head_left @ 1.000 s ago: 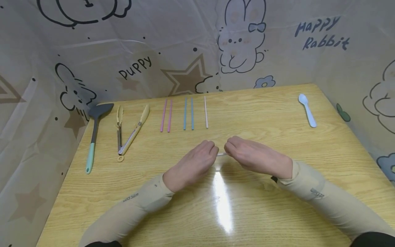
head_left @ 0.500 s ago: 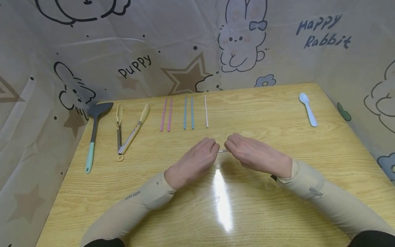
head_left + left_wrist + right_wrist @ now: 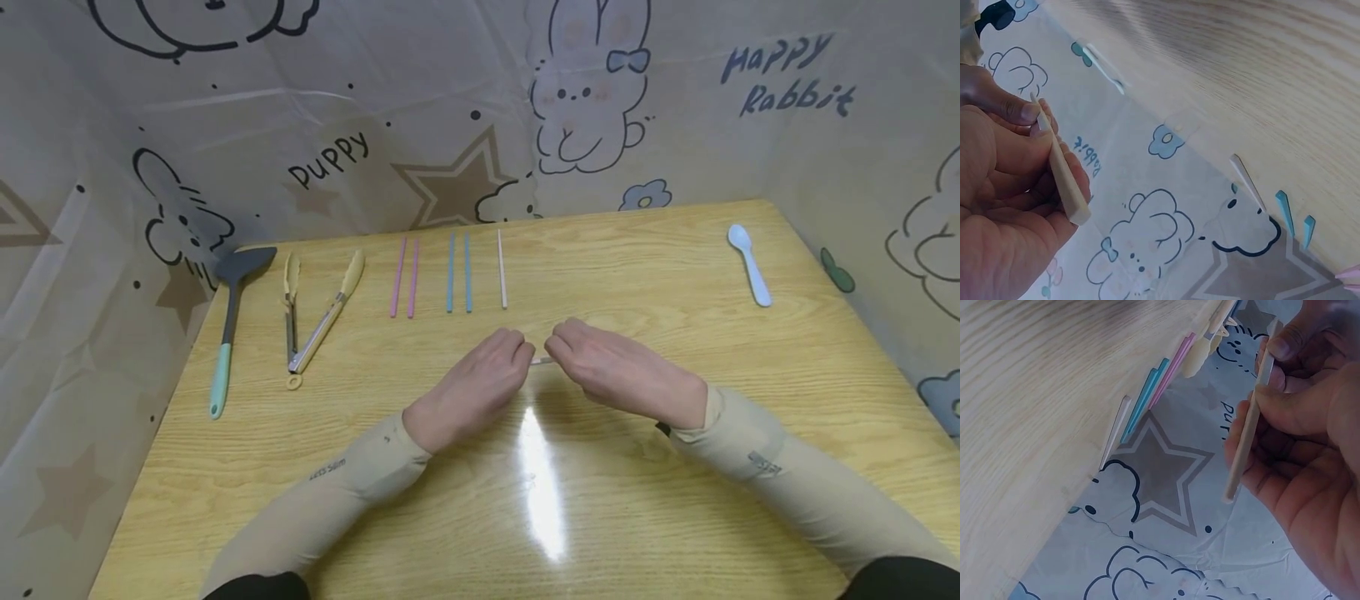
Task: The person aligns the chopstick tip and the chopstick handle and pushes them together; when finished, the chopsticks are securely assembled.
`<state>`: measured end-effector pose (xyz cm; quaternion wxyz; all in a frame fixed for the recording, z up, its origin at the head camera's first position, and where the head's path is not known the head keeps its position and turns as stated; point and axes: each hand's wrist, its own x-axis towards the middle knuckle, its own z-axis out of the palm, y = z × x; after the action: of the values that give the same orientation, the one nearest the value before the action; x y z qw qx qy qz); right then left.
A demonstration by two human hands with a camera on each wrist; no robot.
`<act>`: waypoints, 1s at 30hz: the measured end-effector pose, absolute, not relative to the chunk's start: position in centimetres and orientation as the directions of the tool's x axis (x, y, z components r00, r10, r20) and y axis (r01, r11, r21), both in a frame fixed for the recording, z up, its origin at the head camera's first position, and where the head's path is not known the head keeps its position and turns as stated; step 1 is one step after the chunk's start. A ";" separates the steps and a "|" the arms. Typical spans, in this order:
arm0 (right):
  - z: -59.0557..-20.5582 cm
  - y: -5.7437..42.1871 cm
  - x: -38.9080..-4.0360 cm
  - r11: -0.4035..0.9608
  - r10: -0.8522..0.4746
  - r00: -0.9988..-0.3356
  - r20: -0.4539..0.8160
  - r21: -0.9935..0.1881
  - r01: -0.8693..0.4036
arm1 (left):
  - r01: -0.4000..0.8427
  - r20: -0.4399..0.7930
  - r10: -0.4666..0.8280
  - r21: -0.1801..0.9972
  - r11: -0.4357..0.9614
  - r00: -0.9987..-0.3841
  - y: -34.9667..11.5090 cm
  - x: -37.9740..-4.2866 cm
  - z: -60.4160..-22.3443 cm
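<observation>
Both hands pinch one pale chopstick between thumb and fingers, held crosswise over the middle of the table. In the head view only a short length of this chopstick [image 3: 541, 361] shows between the left hand [image 3: 476, 387] and the right hand [image 3: 626, 371]. From the left wrist, the chopstick's thick squared end [image 3: 1071, 190] juts past the left fingers. The right wrist view has its other stretch [image 3: 1245, 440] lying along the right fingers. Beyond the hands lie a single white chopstick [image 3: 502, 271], two blue chopsticks [image 3: 451, 275] and two pink chopsticks [image 3: 398, 279], roughly parallel.
At the table's left lie a dark spatula with a mint handle [image 3: 220, 379] and spread tongs [image 3: 321, 333]. A light blue spoon [image 3: 750, 267] lies at the far right. Printed cloth [image 3: 420, 92] rises behind the wooden table [image 3: 645, 500].
Both hands, still gripping the chopstick, have shifted slightly away from the body, toward the table's back. The other things lie where they were.
</observation>
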<state>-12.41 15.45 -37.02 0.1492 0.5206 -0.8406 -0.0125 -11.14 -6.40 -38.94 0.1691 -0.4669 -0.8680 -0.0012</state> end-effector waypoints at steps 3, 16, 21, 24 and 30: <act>-37.2 15.5 -12.5 0.456 -0.876 -0.413 0.249 0.152 -0.877 | 0.811 0.288 0.808 -0.143 0.567 -0.514 -6.3 -11.2 -39.0; -36.0 16.6 -14.7 0.495 -0.829 -0.454 0.326 0.053 -0.867 | 0.782 0.288 0.738 0.070 0.620 -0.611 -5.9 -12.2 -38.0; -35.2 17.0 -15.1 0.516 -0.798 -0.491 0.350 -0.024 -0.856 | 0.693 0.192 0.667 0.238 0.681 -0.720 -5.3 -14.2 -38.1; -35.5 17.0 -15.0 0.499 -0.799 -0.480 0.363 -0.047 -0.866 | 0.610 0.109 0.611 0.315 0.727 -0.784 -4.7 -15.7 -38.2; -35.9 16.9 -14.7 0.496 -0.792 -0.485 0.371 -0.071 -0.865 | 0.445 0.003 0.498 0.452 0.773 -0.867 -3.5 -19.4 -38.1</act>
<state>-14.67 16.85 -35.91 0.1462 0.4861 -0.8525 0.1250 -19.44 -3.48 -38.11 -0.0584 -0.2508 -0.9398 -0.2248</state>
